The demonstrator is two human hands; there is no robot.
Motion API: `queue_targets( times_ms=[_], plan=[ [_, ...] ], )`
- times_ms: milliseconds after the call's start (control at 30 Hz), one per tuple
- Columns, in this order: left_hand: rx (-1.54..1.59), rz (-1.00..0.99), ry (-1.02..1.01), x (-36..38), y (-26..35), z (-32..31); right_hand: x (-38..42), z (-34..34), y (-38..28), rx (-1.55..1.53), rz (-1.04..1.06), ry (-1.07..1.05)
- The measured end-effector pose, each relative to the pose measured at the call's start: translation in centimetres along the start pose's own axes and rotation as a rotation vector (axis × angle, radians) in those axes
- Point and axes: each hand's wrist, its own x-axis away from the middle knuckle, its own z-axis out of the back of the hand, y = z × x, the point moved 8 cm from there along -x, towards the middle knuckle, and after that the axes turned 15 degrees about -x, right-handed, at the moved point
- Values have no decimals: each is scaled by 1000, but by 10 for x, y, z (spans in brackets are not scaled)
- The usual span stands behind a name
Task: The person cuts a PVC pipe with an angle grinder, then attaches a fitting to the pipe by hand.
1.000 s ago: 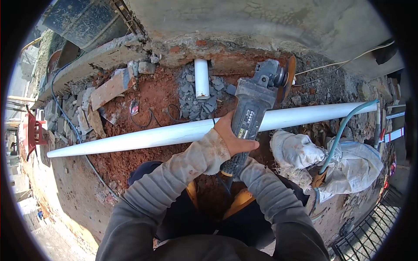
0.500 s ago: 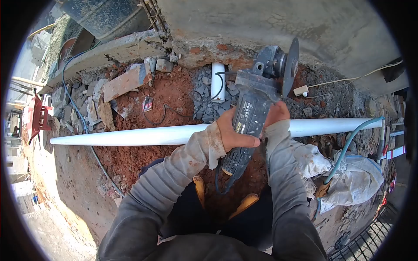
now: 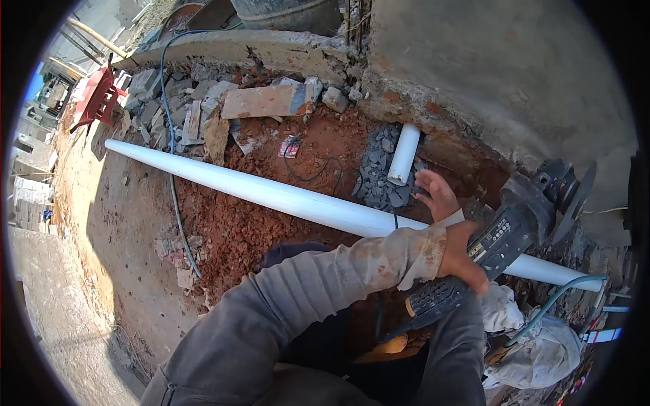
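Note:
My left hand (image 3: 463,258) is wrapped round the body of a dark angle grinder (image 3: 500,237), with its cutting disc (image 3: 577,203) pointing up and right. Behind the left wrist, my right hand (image 3: 441,196) is off the grinder, its fingers apart and nothing seen in them; its forearm passes behind the tool. Just above those fingers a short white pipe (image 3: 405,154) sticks out from the wall base over grey gravel. Below my hands a long white pipe (image 3: 271,196) lies slantwise across the dirt, partly hidden by my left arm and the grinder.
A concrete wall (image 3: 494,74) rises at the upper right. Broken tiles and a plank (image 3: 264,100) lie along the low ledge. A blue hose (image 3: 169,122) runs down the left, near a red plastic chair (image 3: 97,98). White sacks (image 3: 542,352) lie lower right.
The grinder has moved right and down in view in my left hand. My right hand has come away from it and opened beside the short pipe. The view has turned.

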Motion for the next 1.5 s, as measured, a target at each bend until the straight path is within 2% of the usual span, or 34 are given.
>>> queue_targets(
  times_ms=[33, 67, 133, 200, 233, 267, 300, 333, 367, 400, 467, 500, 567, 600, 633, 667, 700, 733, 800, 833, 867, 900, 933, 1000, 1067, 1133, 1200, 1233, 1300, 1333, 1367, 1433, 1467, 1500],
  plan=[
    [-1, -3, 22, 3, 3, 2, -4, -19, 2, -451, -148, -28],
    [-102, -29, 41, 5, 7, 4, -5, -26, 1, -450, -158, -45],
    [-194, -45, 68, 12, 5, 10, 8, -51, -15, -797, -24, -359],
    [-649, -363, 451, 27, 35, 41, 14, -52, 13, -782, -77, -321],
    [-337, -310, 357, 22, 31, 46, 2, -38, 58, -620, -67, -268],
    [-335, -310, 354, 24, 40, 48, -7, -29, 96, -464, -58, -208],
    [-83, -229, 324, 24, 40, 52, -16, -15, 125, -309, -47, -152],
    [166, -146, 297, 26, 41, 55, -18, -33, 111, -311, -48, -156],
    [311, -148, 289, 29, 48, 56, -22, -52, 103, -196, -83, -132],
    [322, -146, 306, 33, 47, 59, -26, -72, 96, -78, -126, -110],
    [378, -185, 366, 37, 46, 72, -56, -98, 98, 166, 9, -166],
    [304, -97, 422, 41, 32, 83, -79, -97, 127, 216, -13, -163],
    [295, -74, 449, 37, 23, 93, -99, -101, 172, 277, -187, -186],
    [134, -14, 538, 37, 25, 99, -95, -103, 181, 338, -304, -140],
    [211, 11, 590, 40, 32, 98, -89, -96, 195, 406, -425, -93],
    [150, 34, 685, 37, 32, 100, -99, -62, 249, 531, -432, -165],
    [216, 28, 660, 34, 37, 97, -87, -65, 234, 495, -197, -234],
    [253, 15, 690, 40, 45, 102, -83, -52, 234, 519, -228, -265],
    [91, -115, 669, 48, 73, 112, -84, -29, 246, 411, -481, -138],
    [112, -95, 676, 53, 75, 116, -82, -25, 245, 383, -594, -30],
    [65, 47, 681, 69, 77, 122, -80, -22, 234, 353, -707, 86],
    [-1, 181, 679, 79, 73, 126, -79, -25, 223, 358, -704, 141],
    [-6, 189, 684, 80, 68, 126, -83, -28, 214, 366, -691, 185],
    [-128, 189, 864, 88, 59, 141, -91, -39, 200, 415, -711, 245],
    [-158, -30, 1218, 97, 51, 159, -102, -38, 208, 447, -713, 257],
    [-84, -320, 1183, 126, 69, 185, -117, -35, 222, 514, -708, 224],
    [-110, -186, 1229, 162, 71, 207, -137, -37, 249, 625, -701, 137],
    [-181, -150, 1326, 186, 73, 215, -152, -44, 264, 704, -691, 75],
    [-294, -87, 1385, 227, 75, 223, -175, -49, 297, 873, -653, -40],
    [-205, -48, 1404, 250, 70, 226, -183, -60, 302, 920, -636, -73],
    [-208, -42, 1425, 274, 69, 224, -188, -69, 306, 914, -625, -74],
    [-272, 158, 1509, 335, 42, 226, -192, -80, 283, 749, -543, -10],
    [-338, 167, 1532, 364, 25, 228, -195, -75, 291, 740, -554, -1],
    [-395, 205, 1602, 394, 3, 226, -205, -76, 300, 696, -470, 6]
  ],
)
